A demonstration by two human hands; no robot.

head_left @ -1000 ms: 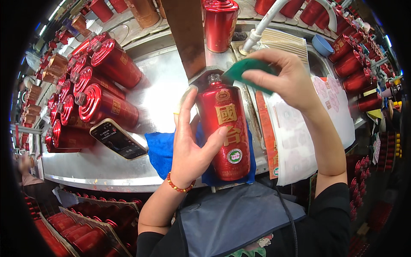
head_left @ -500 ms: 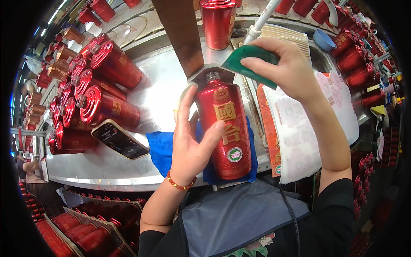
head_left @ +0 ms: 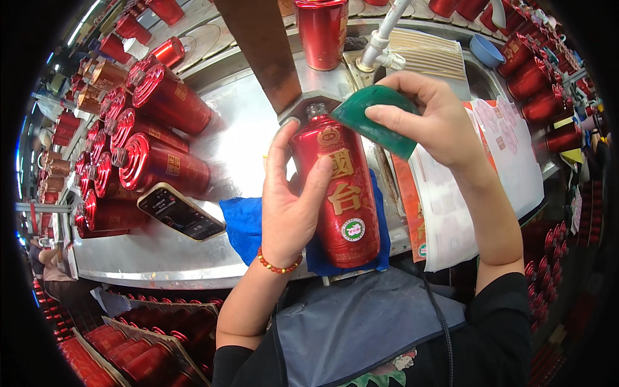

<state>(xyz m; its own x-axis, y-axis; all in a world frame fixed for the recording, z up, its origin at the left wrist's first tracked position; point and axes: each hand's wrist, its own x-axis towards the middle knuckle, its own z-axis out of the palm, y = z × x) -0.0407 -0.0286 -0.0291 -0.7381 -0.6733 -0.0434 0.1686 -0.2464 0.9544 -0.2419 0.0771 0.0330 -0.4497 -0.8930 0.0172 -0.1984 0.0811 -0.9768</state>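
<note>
A glossy red bottle (head_left: 351, 222) with gold characters and a round green-and-white sticker lies in front of me on a blue cloth (head_left: 242, 226), its neck away from me. My left hand (head_left: 284, 209) steadies it from the left, fingers along its side and thumb on its front. In my right hand (head_left: 445, 126) is a flat green scraper (head_left: 374, 119), pinched between thumb and fingers. Its pointed end is close beside the bottle's right shoulder; whether they touch I cannot tell. Past the bottle's neck is a metal plate on a brown post (head_left: 261, 48).
Several red bottles (head_left: 164, 161) stand on the left of the metal table (head_left: 167, 258), near a phone (head_left: 182, 211). Decal sheets (head_left: 451, 206) lie at the right, a blue bowl (head_left: 487, 51) beyond. Another red bottle (head_left: 321, 39) stands ahead. Crates of bottles (head_left: 142, 348) are below left.
The green scraper has come slightly lower and turned, showing more of its broad face. My left thumb has shifted up and left on the bottle. The view has moved a little.
</note>
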